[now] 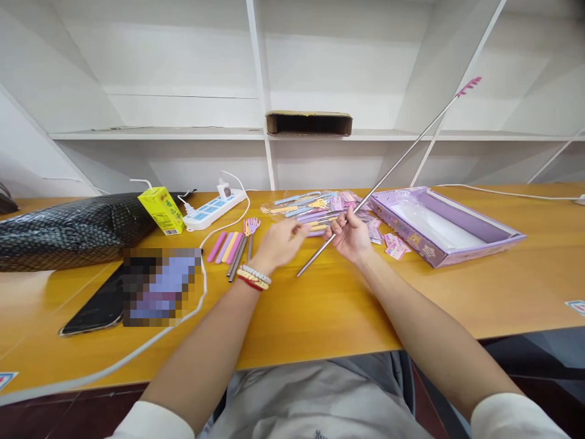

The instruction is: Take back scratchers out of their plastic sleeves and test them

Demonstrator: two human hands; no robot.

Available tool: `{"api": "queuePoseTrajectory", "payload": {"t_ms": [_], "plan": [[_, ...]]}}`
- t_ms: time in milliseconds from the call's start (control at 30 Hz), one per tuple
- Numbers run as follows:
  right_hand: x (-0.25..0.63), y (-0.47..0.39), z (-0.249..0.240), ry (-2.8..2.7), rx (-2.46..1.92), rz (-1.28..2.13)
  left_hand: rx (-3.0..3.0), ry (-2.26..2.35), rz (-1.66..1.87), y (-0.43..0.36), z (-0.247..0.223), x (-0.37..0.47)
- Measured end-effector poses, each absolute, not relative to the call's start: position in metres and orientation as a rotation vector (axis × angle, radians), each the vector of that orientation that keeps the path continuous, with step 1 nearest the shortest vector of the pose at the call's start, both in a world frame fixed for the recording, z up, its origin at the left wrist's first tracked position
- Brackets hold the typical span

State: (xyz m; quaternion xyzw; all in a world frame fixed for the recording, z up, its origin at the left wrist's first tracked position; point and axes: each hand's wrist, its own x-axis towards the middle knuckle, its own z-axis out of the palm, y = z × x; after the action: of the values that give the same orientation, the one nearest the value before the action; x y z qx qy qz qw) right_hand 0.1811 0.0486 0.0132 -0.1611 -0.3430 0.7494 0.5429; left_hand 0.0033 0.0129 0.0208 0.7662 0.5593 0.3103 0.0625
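An extended telescopic back scratcher (406, 151) slants up to the right, its thin metal rod ending in a pink claw. My right hand (351, 236) is closed round the lower part of that rod. Just left of the rod's bottom end, my left hand (281, 241) shows its back, fingers loosely bent and apart, with nothing visible in them. Beside it on the table lie several coloured handle sleeves (226, 247) in pink, purple and yellow. Short back scratchers with metal rods (249, 244) lie next to those sleeves. Behind my hands is a pile of packaged back scratchers (315, 204).
An open purple box (436, 253) stands right, with small pink cards (397, 246) beside it. At left are a power strip (214, 210), yellow drink carton (161, 210), black wrapped package (73, 228), phone (98, 302) and white cable (203, 274). A cardboard box (308, 114) sits on the shelf.
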Motion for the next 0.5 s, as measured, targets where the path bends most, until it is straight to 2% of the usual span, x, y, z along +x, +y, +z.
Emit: {"api": "queuePoseTrajectory", "payload": {"t_ms": [67,200,333,500], "plan": [[0.177,0.049,0.009,-0.839,-0.407,1.725,2.317,1.514,0.834,0.003,0.016,0.027],[0.177,0.055,0.008,-0.938,-0.521,1.644,2.317,1.608,0.674,-0.003,0.011,0.036],[0.211,0.074,0.027,-0.772,-0.528,1.46,2.489,1.741,0.584,0.007,0.025,0.0],[0.291,0.106,0.047,-0.348,-0.707,1.0,2.434,1.742,0.45,0.016,0.044,-0.05]]}}
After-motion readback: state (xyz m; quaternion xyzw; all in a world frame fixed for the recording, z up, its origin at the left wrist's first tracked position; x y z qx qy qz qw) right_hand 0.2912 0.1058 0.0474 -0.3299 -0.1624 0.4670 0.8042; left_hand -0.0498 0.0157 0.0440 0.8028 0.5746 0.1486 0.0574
